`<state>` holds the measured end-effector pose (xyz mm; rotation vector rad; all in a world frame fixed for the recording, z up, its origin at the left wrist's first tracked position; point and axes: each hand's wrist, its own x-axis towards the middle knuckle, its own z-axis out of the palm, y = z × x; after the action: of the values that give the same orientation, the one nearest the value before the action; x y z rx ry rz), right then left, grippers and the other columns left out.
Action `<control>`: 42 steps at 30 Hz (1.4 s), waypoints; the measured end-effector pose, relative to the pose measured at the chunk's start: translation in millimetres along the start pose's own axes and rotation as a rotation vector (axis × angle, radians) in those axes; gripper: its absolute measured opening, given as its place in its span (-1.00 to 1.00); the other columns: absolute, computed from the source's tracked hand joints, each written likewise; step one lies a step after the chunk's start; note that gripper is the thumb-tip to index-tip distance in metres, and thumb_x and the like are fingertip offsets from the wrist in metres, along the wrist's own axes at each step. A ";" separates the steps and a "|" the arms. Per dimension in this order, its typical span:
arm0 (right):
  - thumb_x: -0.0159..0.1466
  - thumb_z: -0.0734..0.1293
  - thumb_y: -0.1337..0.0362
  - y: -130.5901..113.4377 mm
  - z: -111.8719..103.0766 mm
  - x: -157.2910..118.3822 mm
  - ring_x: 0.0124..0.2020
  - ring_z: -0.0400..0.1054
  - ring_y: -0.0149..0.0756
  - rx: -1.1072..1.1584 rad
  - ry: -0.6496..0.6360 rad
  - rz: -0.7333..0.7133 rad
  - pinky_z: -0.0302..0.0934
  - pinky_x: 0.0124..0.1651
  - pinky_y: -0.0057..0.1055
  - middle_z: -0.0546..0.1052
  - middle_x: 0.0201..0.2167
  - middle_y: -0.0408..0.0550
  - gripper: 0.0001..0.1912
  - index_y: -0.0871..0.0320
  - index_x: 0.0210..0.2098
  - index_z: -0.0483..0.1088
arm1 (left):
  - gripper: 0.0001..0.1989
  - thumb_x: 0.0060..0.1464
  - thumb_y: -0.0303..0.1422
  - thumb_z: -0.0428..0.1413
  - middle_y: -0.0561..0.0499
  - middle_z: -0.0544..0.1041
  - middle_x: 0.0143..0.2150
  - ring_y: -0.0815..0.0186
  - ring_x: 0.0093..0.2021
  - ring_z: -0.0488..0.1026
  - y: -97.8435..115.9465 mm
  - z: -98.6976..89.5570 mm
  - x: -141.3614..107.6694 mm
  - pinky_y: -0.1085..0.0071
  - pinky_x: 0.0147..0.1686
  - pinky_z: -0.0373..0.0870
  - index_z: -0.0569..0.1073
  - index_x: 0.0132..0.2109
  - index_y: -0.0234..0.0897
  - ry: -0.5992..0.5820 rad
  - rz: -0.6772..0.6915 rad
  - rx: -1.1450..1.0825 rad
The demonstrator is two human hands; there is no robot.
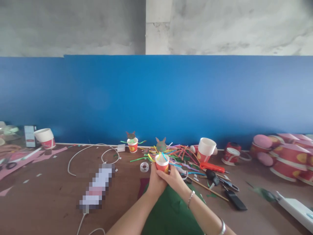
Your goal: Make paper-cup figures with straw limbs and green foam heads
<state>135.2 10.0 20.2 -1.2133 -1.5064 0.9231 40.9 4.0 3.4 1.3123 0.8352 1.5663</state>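
Observation:
Both my hands are wrapped around a red and white paper cup (pixel 161 164), held upright near the middle of the table. My left hand (pixel 156 182) grips its left side, and my right hand (pixel 174 179) closes on the right, its thumb across the front. A dark paper animal head (pixel 161 146) with pointed ears shows above the rim. Yellow and blue strips stick out of the cup. Behind, to the left, stands a similar cup (pixel 133 146) with an eared head and green arms. Green paper or cloth (pixel 171 209) lies under my forearms.
Colourful sticks (pixel 183 153) and a tape roll (pixel 144 167) lie by the cup. To the right are stacked cups (pixel 206 150), an orange-red tool (pixel 212 167), keys (pixel 212 177) and more red cups (pixel 290 156). A pixelated phone (pixel 97 186) with a cable lies left. A blue partition (pixel 146 98) stands behind.

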 end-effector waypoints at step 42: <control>0.16 0.27 0.13 -41.1 13.8 55.9 -0.26 0.42 -0.16 -0.015 -0.180 -0.216 0.29 -0.21 -0.32 0.57 -0.33 0.00 -0.72 0.16 -0.35 0.54 | -0.68 0.13 -0.18 0.02 -0.09 0.55 -0.23 0.21 -0.12 0.45 5.4 -47.3 24.0 0.34 -0.06 0.33 0.48 -0.13 -0.32 0.397 0.105 0.071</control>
<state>108.8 55.6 67.4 -0.9751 -1.7522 0.8952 -7.2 26.7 7.3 1.1235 1.0863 1.9318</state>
